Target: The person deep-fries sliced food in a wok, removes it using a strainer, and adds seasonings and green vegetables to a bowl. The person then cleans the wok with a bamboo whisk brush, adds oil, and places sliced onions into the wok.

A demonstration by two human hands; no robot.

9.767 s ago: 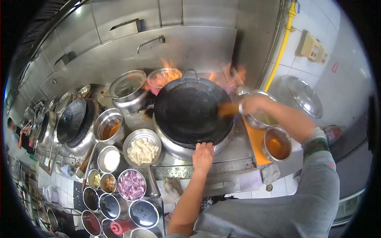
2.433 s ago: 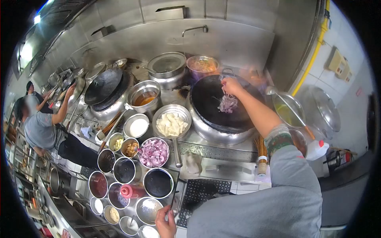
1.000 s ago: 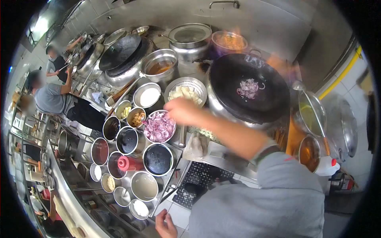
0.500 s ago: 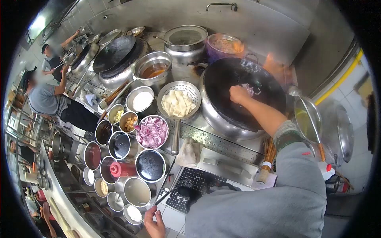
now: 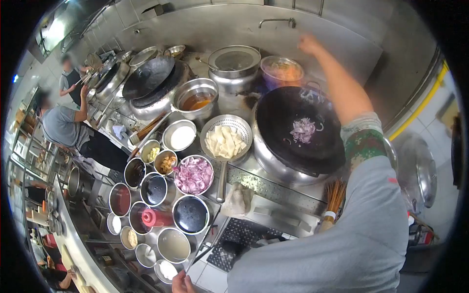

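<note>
My right hand (image 5: pixel 309 45) is raised by the steel back wall, just below and right of the faucet (image 5: pixel 277 20). It is blurred, so I cannot tell whether its fingers hold anything. Below the arm, a large black wok (image 5: pixel 273 132) sits on the stove with sliced purple onion (image 5: pixel 303 131) in its middle. My left hand (image 5: pixel 182 283) shows only partly at the bottom edge, fingers slightly apart and nothing visible in them. Nearest to it is a small bowl of white powder (image 5: pixel 166 270). More onion (image 5: pixel 194 174) fills a steel bowl left of the wok.
A perforated strainer (image 5: pixel 248 125) holds pale flat pieces. Several seasoning pots and a red squeeze bottle (image 5: pixel 155 218) crowd the left side. Behind the wok stands a basin (image 5: pixel 282 72) with orange-tinted contents. A bamboo brush (image 5: pixel 335 196) stands at the front right. Two people work at the far left.
My right hand has lifted out of the wok toward the faucet, and more onion lies in the wok. My left hand has dropped lower, mostly out of view. The view has shifted slightly.
</note>
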